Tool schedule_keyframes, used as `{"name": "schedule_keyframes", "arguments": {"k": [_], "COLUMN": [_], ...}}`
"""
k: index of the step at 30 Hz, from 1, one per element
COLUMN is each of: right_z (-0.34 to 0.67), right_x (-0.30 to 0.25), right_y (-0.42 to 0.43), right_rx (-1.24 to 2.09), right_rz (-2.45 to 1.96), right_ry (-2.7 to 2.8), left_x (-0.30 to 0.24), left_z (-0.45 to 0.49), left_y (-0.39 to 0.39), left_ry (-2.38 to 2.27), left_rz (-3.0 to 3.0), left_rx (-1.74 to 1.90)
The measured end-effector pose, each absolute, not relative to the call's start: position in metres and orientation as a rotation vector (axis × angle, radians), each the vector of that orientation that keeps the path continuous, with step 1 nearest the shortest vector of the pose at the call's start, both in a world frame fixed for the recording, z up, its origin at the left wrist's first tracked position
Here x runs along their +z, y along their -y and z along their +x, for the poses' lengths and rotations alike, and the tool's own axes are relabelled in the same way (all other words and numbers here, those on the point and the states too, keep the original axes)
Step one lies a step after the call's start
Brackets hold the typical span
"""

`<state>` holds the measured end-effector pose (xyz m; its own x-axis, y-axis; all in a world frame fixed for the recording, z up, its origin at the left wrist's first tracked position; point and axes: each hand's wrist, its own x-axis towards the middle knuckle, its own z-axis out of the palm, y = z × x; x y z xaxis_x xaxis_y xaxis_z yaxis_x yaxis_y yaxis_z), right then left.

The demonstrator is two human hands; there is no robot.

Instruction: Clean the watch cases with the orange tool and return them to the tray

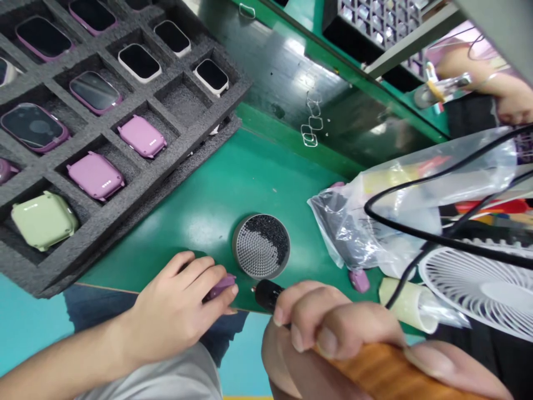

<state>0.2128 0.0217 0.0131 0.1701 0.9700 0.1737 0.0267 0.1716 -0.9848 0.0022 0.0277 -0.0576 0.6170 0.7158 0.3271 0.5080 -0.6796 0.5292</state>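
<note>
At the bench's near edge, the fingers of my left hand (179, 303) are wrapped round a purple watch case (221, 285), which they mostly cover. My right hand (328, 328) grips a power screwdriver (267, 294) with a black nose and an orange body, its tip pointing left towards the case but apart from it. Just beyond both hands sits a round dimpled screw dish (252, 253), with small black screws (272, 230) heaped at its far right side. Whether the screwdriver tip carries a screw is too small to tell.
A grey foam tray (141, 183) at upper left holds several watches in compartments. To the right are a clear plastic bag (370, 216), another purple case (358, 280), black cables (400, 186) and a white fan (483, 283). Another person's hand (514, 105) shows at upper right.
</note>
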Motion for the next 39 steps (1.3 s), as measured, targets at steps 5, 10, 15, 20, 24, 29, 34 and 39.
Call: {"name": "schedule_keyframes", "arguments": {"k": [5, 10, 15, 20, 24, 29, 34, 39], "right_z": [0.202, 0.192, 0.192, 0.194, 0.198, 0.203, 0.192, 0.178], "right_x": [0.012, 0.008, 0.004, -0.001, 0.000, 0.006, 0.006, 0.005], "right_y": [-0.021, -0.025, -0.023, -0.018, -0.017, -0.021, -0.024, -0.024], "right_rx": [0.919, 0.878, 0.882, 0.900, 0.954, 1.040, 1.024, 0.861], "right_rz": [-1.026, -0.888, -0.890, -0.878, -1.005, -1.126, -1.114, -0.946], "right_ry": [1.199, 1.182, 1.183, 1.212, 1.248, 1.262, 1.270, 1.173], "left_x": [-0.056, -0.057, -0.058, -0.058, -0.059, -0.058, -0.058, -0.056], "left_z": [0.003, 0.003, 0.004, 0.004, 0.006, 0.007, 0.006, 0.005], "left_y": [-0.028, -0.029, -0.030, -0.029, -0.028, -0.029, -0.029, -0.028], "left_ry": [-0.989, -0.997, -0.986, -0.999, -1.018, -1.045, -1.049, -1.067], "left_rz": [2.463, 2.458, 2.456, 2.432, 2.406, 2.386, 2.394, 2.423], "left_rx": [0.772, 0.777, 0.779, 0.810, 0.823, 0.859, 0.857, 0.813]}}
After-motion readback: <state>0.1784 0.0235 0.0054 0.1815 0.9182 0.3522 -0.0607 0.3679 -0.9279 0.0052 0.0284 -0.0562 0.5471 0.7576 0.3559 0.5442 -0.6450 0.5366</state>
